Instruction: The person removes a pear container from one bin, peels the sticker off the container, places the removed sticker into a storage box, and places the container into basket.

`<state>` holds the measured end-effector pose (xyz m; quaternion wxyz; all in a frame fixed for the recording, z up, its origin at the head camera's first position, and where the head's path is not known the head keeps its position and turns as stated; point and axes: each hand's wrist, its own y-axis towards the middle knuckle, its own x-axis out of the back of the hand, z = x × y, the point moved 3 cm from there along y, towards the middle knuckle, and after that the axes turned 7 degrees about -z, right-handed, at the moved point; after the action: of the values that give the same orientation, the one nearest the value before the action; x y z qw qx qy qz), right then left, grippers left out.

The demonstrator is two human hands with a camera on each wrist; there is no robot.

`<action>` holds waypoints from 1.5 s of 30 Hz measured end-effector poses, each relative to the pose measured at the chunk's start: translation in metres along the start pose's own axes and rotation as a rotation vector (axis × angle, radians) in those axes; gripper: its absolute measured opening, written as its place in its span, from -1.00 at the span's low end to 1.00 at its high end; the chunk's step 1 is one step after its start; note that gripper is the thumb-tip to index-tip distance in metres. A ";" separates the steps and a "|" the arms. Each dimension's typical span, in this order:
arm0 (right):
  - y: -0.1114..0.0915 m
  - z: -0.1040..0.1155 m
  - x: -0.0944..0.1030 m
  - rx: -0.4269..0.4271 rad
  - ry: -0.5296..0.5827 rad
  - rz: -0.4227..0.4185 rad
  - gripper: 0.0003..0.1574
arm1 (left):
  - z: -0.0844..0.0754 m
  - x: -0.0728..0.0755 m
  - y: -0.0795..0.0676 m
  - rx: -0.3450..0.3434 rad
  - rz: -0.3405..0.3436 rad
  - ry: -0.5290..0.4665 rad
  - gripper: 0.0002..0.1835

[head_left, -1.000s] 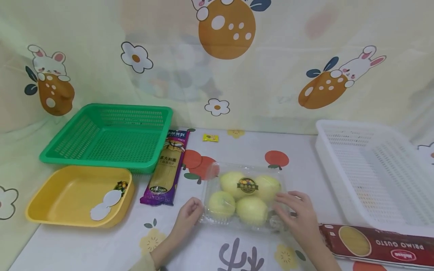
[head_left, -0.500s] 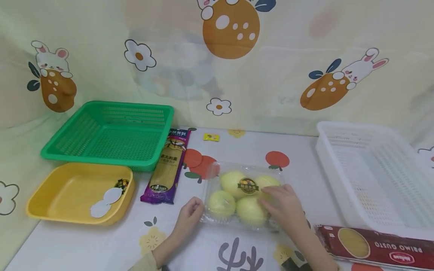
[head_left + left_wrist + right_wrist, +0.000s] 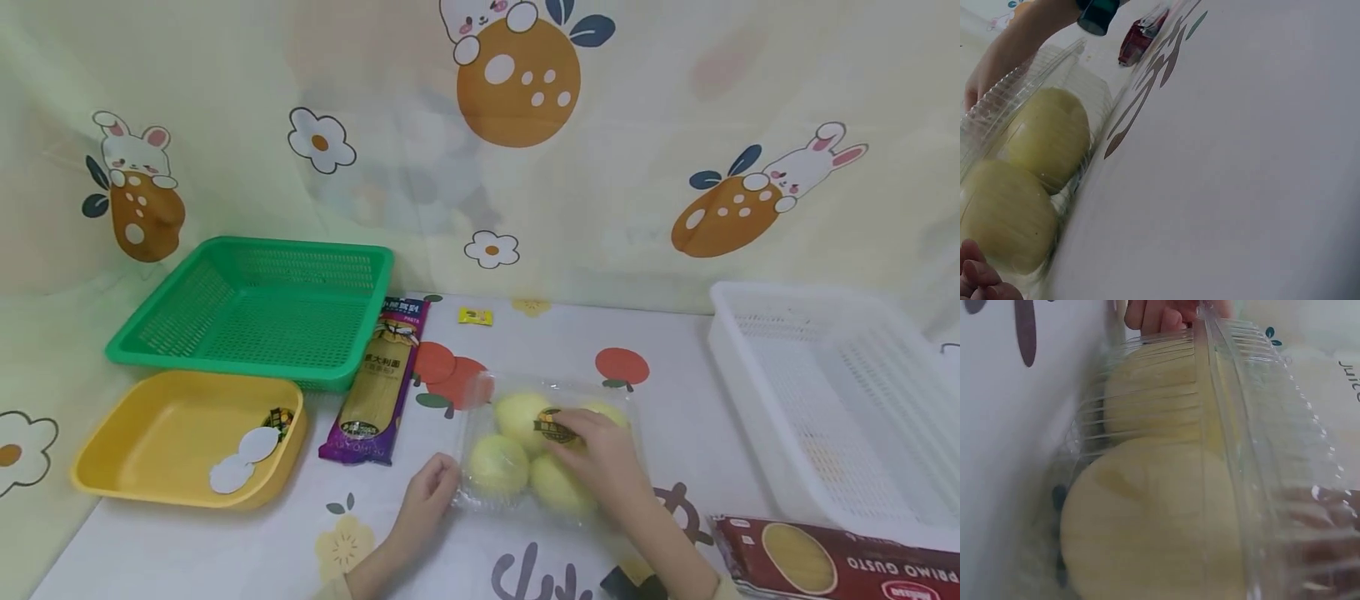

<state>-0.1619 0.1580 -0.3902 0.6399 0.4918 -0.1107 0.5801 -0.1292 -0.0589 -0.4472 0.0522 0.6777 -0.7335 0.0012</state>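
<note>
A clear plastic clamshell box (image 3: 467, 433) lies on the table in the head view, with several pale yellow-green round fruits (image 3: 497, 467) inside. My left hand (image 3: 427, 498) holds its left front edge with curled fingers; the right wrist view shows that hand (image 3: 1163, 317) right at the rim. Over the lid reaches my right hand (image 3: 606, 458), its fingertips on the dark round label (image 3: 552, 427) and covering part of it. In the left wrist view, fingertips of my left hand (image 3: 984, 278) lie beside the nearer fruit (image 3: 1007, 215).
A green basket (image 3: 247, 371), a yellow basin (image 3: 112, 492) with white discs and a purple pasta packet (image 3: 375, 392) stand left. A white basket (image 3: 757, 417) and a red pasta packet (image 3: 832, 558) are right. A small yellow packet (image 3: 476, 317) lies behind.
My right hand has moved left from the box's right edge across the lid to the label. My left hand has stayed at the left front edge. The head view has shifted slightly.
</note>
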 end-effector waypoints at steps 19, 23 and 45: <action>-0.005 0.000 -0.017 -0.146 0.024 -0.073 -0.73 | 0.018 -0.010 -0.010 -0.034 -0.046 -0.033 -0.87; -0.004 0.001 -0.021 -0.137 0.014 -0.043 -0.71 | 0.031 -0.009 -0.011 -0.062 -0.066 -0.051 -0.85; 0.005 -0.004 -0.018 -0.261 0.117 -0.006 -0.82 | 0.021 -0.006 -0.005 -0.057 -0.036 -0.033 -0.85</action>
<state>-0.1728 0.1492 -0.4023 0.7055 0.3699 -0.1461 0.5866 -0.1257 -0.0549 -0.4688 0.0593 0.6890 -0.7217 -0.0315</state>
